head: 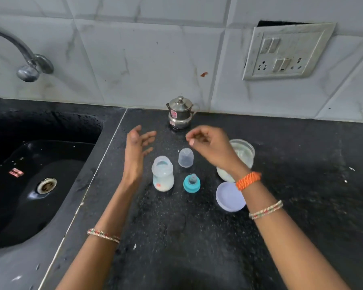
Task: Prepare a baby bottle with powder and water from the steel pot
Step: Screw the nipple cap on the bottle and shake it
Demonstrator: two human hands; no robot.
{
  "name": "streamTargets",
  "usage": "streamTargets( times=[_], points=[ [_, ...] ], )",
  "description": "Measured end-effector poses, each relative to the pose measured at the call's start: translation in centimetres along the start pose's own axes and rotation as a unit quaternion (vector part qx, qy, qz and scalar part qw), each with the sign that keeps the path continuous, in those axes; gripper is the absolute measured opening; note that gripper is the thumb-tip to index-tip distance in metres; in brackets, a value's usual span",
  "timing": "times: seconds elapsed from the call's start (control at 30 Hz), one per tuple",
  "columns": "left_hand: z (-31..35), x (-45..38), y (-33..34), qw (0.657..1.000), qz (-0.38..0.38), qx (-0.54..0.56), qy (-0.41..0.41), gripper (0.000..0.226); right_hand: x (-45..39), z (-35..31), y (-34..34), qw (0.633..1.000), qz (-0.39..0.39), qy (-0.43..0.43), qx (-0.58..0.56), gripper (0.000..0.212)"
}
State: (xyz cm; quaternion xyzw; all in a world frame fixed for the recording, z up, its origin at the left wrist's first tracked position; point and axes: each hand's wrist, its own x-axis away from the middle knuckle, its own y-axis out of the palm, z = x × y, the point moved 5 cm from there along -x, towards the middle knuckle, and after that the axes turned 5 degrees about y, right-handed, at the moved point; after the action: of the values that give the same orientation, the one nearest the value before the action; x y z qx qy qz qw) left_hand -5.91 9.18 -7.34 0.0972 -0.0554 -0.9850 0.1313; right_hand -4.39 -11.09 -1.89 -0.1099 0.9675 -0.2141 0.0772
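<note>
An open clear baby bottle (162, 174) stands on the black counter with white powder in its bottom. Its clear cap (186, 157) stands behind it and the teal ring with nipple (191, 183) sits to its right. A small lidded steel pot (180, 112) stands by the wall. The open powder container (239, 158) is at the right, partly hidden by my right wrist, its pale lid (228, 196) lying in front. My left hand (137, 147) hovers open left of the bottle. My right hand (208, 143) hangs above the cap, fingers loosely curled, holding nothing visible.
A black sink (29, 174) with a drain lies at the left, a steel tap (27, 65) above it. A switch and socket plate (287, 52) is on the tiled wall at the right. The counter (302, 164) is speckled black stone.
</note>
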Motion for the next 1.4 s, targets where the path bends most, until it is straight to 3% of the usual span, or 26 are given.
streamTargets(
  times=[0.1,0.17,0.23,0.33,0.5,0.77,0.9,1.07,1.23,1.4],
  points=[
    [-1.8,4.5,0.0,0.996,-0.048,-0.071,0.019,0.113,4.4,2.7,2.1,0.996,-0.034,0.045,0.064,0.036],
    [-3.4,6.1,0.3,0.990,-0.101,-0.100,0.010,0.119,5.9,3.9,3.4,0.976,-0.073,0.053,0.198,0.062],
    [-4.5,7.2,0.4,0.979,-0.141,-0.148,-0.002,0.120,6.7,4.5,4.4,0.943,-0.098,0.038,0.317,0.073],
    [-4.9,7.8,0.3,0.965,-0.133,-0.223,0.025,0.110,6.7,5.0,5.0,0.923,-0.108,0.024,0.370,0.064],
    [-5.4,7.4,-0.4,0.966,-0.103,-0.233,0.037,0.075,6.4,4.5,4.9,0.911,-0.118,0.009,0.394,0.049],
    [-5.3,7.2,-0.4,0.973,-0.090,-0.209,0.044,0.059,3.9,-3.5,2.2,0.952,-0.026,-0.097,0.289,0.054],
    [-5.4,7.2,-0.4,0.973,-0.094,-0.207,0.040,0.058,2.5,-6.3,4.1,0.955,-0.088,-0.134,0.248,0.059],
    [-5.3,7.3,-0.4,0.971,-0.099,-0.216,0.031,0.052,0.7,-6.1,6.3,0.930,-0.179,-0.116,0.300,0.064],
    [-5.4,7.2,-0.3,0.969,-0.104,-0.221,0.025,0.051,0.4,-5.9,6.9,0.891,-0.243,-0.116,0.365,0.050],
    [-5.5,7.3,-0.3,0.970,-0.102,-0.222,0.018,0.050,-0.2,-5.9,7.4,0.866,-0.259,-0.140,0.403,0.038]
  ],
)
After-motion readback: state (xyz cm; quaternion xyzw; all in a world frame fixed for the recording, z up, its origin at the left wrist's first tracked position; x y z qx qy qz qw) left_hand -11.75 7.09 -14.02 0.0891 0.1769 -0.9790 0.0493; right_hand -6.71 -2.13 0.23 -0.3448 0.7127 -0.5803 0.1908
